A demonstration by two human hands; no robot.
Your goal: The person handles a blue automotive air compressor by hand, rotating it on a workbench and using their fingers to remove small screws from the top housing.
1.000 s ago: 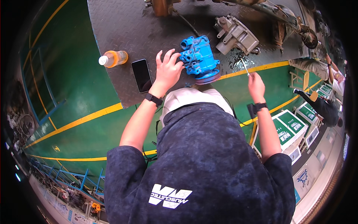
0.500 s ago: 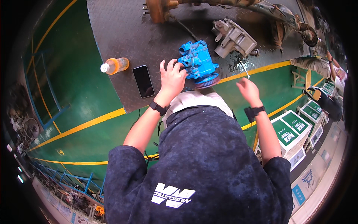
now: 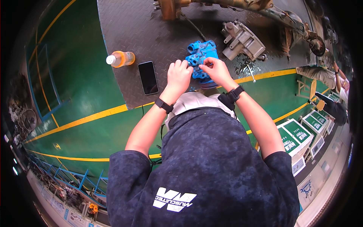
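Note:
A blue-painted compressor (image 3: 209, 46) with ports and a grooved pulley (image 3: 208, 84) rests at the near edge of a dark metal table, close to my body. My left hand (image 3: 179, 76) is closed against its left side, the curled fingertips at a port. Over the compressor's top, my right hand (image 3: 218, 72) is pinched, thumb and forefinger together beside the same port; whatever lies between them is too small to make out. Both hands partly cover the compressor's body and pulley. To the right lies a small wrench (image 3: 251, 72), apart from both hands.
A grey metal housing (image 3: 244, 41) sits right of the compressor, and a rusty axle assembly (image 3: 285, 19) runs along the back. At the left are a black phone (image 3: 148, 78) and an orange drink bottle (image 3: 121, 59). Another person (image 3: 338, 77) is at the far right.
My right hand has moved left from beside the wrench onto the compressor, its fingers now pinched. My left hand's fingers have curled in more at the compressor's side. The view has shifted slightly.

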